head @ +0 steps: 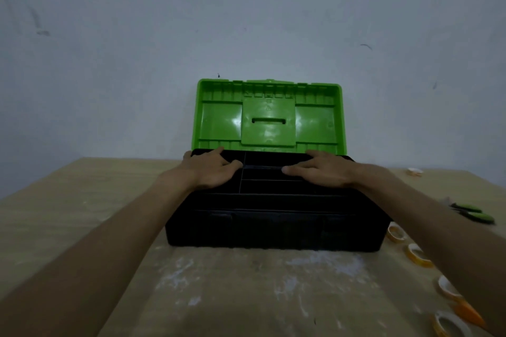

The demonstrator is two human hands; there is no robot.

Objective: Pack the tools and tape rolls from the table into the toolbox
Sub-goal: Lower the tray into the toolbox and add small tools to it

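Grey-white painted wall [246, 8], scuffed in spots, fills the upper half of the view. Pale wood table [82, 200] below it, butted to the wall, with whitish powdery smears on the near surface.

Toolbox [273, 232]: black body, centre of table, set back near the wall. Green lid [219, 123] swung fully up, standing upright behind the body, its moulded inner face towards the camera. Black divided tray [268, 186] sits in the top of the body; no tools or tape visible in its compartments, though the interior is dark.

Both forearms reach in from the near corners. Left hand [210, 172] lies palm down on the left end of the tray, fingers stretched towards the far rim, thumb pointing inward along a divider. Right hand [323, 172] mirrors it on the right end, thumb inward. Neither pinches anything; whether the fingertips hook over the back edge cannot be told.

Right of the toolbox, on the table:
- green-handled tool [473, 213], lying flat, blurred, well out from the box
- tape rolls in a loose line running towards the near edge: first roll [397, 232] just beside the box corner, second roll [417, 254], third roll [449, 288], fourth roll [449, 325]
- orange-handled item [469, 312] between the last two rolls, partly behind the right forearm
- small far roll [414, 171] towards the back of the table
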